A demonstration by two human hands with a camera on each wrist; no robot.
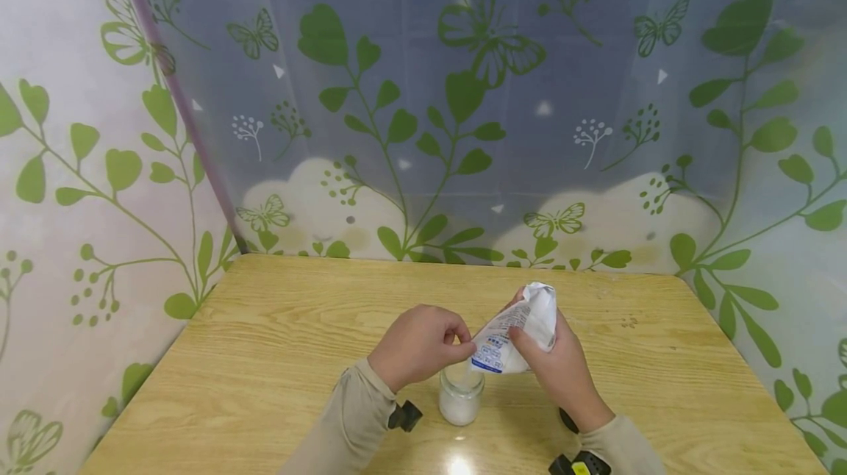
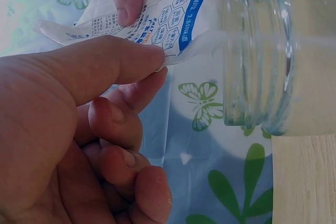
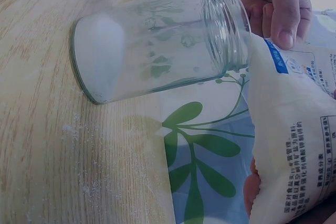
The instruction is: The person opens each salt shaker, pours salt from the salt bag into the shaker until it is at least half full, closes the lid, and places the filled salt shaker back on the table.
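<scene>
To pour cleanly, the right hand (image 1: 562,365), gripping the salt packet (image 1: 492,345), should tilt it gently so the left hand (image 1: 423,343), pinching its lower edge, can aim into the glass jar (image 1: 460,405) just below that pinch (loose white grains (image 3: 92,187) dot the wood-grain tabletop (image 1: 298,320) nearby). Beyond both grips stands a leaf-and-butterfly-printed backdrop (image 1: 410,70).

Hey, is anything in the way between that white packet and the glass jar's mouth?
Nothing visible stands in the way. The right hand holds the packet tipped right at the uncovered mouth of the jar, where white contents lie at the bottom. The left hand pinches the packet's edge near the mouth without covering it.
</scene>
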